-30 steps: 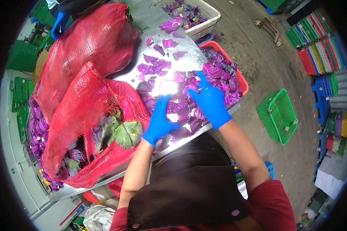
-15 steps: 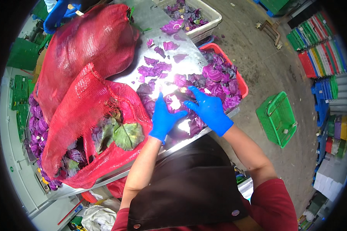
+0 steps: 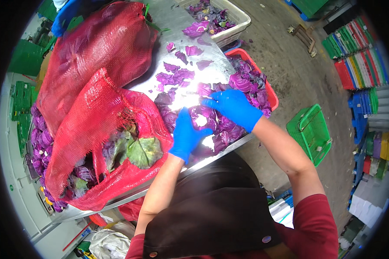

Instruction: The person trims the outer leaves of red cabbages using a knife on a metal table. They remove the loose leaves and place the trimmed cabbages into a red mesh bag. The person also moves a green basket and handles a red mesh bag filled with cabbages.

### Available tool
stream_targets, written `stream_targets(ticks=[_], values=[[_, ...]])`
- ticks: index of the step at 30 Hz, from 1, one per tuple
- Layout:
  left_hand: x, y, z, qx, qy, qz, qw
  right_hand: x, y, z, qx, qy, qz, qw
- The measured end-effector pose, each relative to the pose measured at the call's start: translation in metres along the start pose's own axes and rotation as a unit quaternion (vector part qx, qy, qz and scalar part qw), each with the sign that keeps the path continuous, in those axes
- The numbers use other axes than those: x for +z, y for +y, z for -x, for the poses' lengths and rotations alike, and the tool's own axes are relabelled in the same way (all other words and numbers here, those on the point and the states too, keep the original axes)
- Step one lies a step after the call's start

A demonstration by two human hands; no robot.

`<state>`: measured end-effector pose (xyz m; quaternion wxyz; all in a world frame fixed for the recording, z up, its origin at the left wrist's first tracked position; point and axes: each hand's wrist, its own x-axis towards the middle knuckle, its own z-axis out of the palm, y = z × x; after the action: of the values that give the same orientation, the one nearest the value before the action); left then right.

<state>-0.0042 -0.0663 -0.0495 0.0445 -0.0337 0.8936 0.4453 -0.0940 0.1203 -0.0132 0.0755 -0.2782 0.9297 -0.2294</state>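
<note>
A red cabbage (image 3: 208, 115) with a pale cut stem end lies on the metal table, close to its front edge. My left hand (image 3: 187, 137), in a blue glove, is curved around the cabbage's left and near side, thumb apart from the fingers. Over its far right side, my blue-gloved right hand (image 3: 237, 108) has its fingers drawn together; glare hides what is between the fingertips. Loose purple leaves (image 3: 176, 77) are scattered beyond my hands. To the left, an opened red mesh bag (image 3: 84, 151) shows cabbages and a wilted green outer leaf (image 3: 144, 153).
A full red mesh sack (image 3: 100, 56) stands at the far left, with a blue-gloved co-worker's arm (image 3: 69, 17) behind it. A red crate (image 3: 272, 97) of leaves and a white crate (image 3: 242, 23) adjoin the table (image 3: 164, 56). A green basket (image 3: 311, 134) sits on the floor.
My right hand has shifted slightly up and left over the cabbage, and its spread fingers have come together. My left hand has moved slightly down and right, staying beside the cabbage.
</note>
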Motion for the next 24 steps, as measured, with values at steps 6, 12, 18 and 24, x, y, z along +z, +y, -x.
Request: stream_targets(ticks=[6,12,18,24], values=[[0.001,-0.021,0.016,-0.024,-0.01,0.09,0.996,0.052,0.047,-0.004,0.238,0.049,-0.098,0.965],[-0.013,-0.015,0.015,-0.036,0.007,0.115,0.993,0.026,-0.023,0.031,0.1,0.034,-0.204,0.973],[-0.012,-0.009,0.008,-0.054,-0.022,0.107,0.993,0.06,-0.016,0.048,-0.06,0.094,-0.191,0.975],[-0.016,-0.014,0.004,-0.031,-0.043,0.096,0.994,0.05,-0.004,0.037,-0.094,0.066,-0.262,0.958]])
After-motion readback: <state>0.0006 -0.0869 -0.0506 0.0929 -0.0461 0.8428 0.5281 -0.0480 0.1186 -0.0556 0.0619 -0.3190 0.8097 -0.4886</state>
